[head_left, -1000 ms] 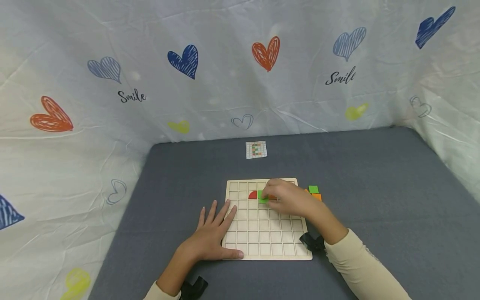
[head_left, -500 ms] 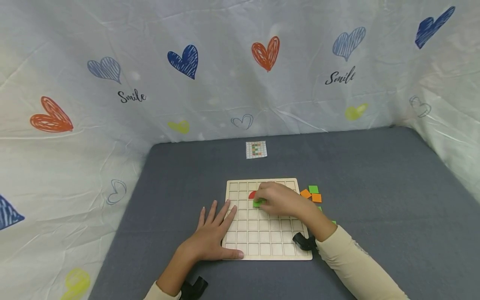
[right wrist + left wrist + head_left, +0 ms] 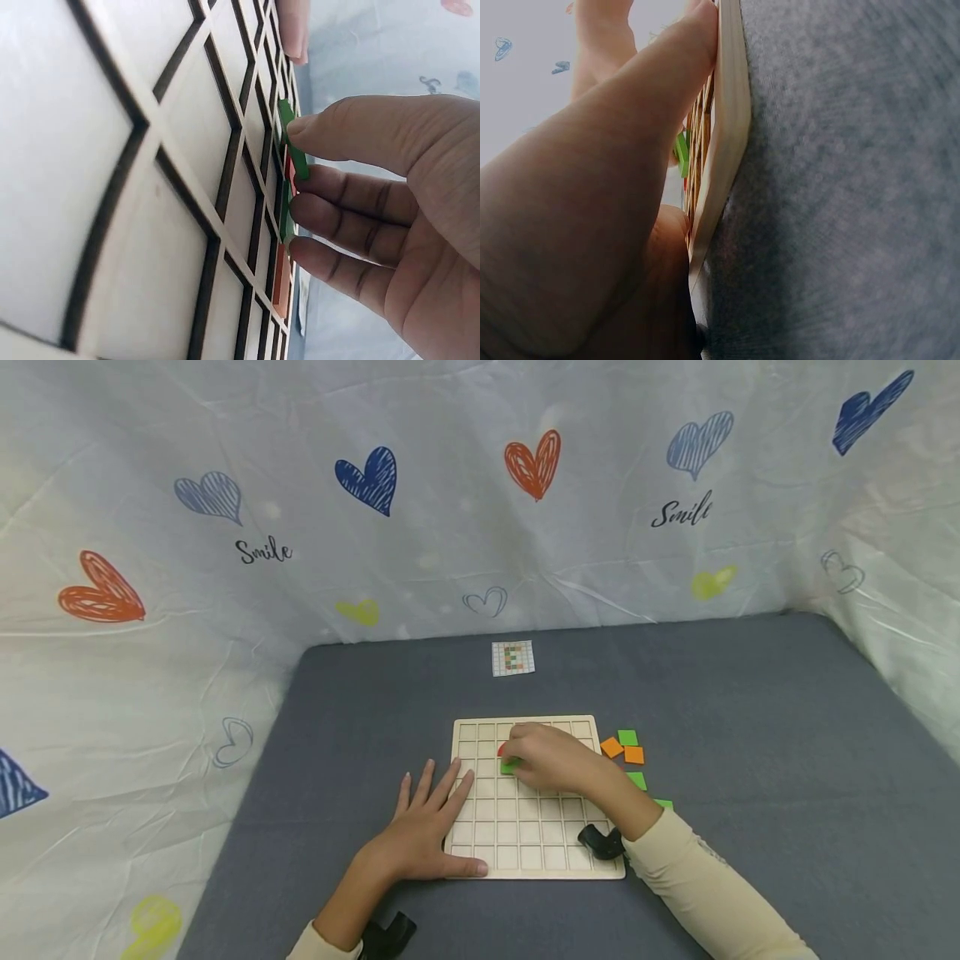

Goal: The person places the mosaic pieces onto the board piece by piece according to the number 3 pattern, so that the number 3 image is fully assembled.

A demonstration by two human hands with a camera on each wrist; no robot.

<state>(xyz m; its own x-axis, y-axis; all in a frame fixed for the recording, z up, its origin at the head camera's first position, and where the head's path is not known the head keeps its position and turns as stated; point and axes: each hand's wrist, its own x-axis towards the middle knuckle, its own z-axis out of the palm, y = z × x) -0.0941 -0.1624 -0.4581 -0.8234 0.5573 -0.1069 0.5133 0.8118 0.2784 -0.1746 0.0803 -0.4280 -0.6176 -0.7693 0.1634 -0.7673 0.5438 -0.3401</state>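
On the wooden grid board (image 3: pixel 536 827) the right hand (image 3: pixel 551 758) pinches a green tile (image 3: pixel 511 766) by its edges; the left hand (image 3: pixel 423 827) lies spread flat. The tile looks light, thin and stiff.

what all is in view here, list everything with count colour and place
grid board: 1, pale wood, centre of the table
green tile: 1, green, pinched over the board's upper cells
red piece: 1, red, in a cell beside the fingers, mostly hidden
loose tiles: at least 5, green and orange, on the table right of the board
pattern card: 1, white with coloured squares, beyond the board
table: 1, grey
backdrop cloth: 1, white with hearts
left hand: flat on the board's left edge
right hand: pinches the green tile
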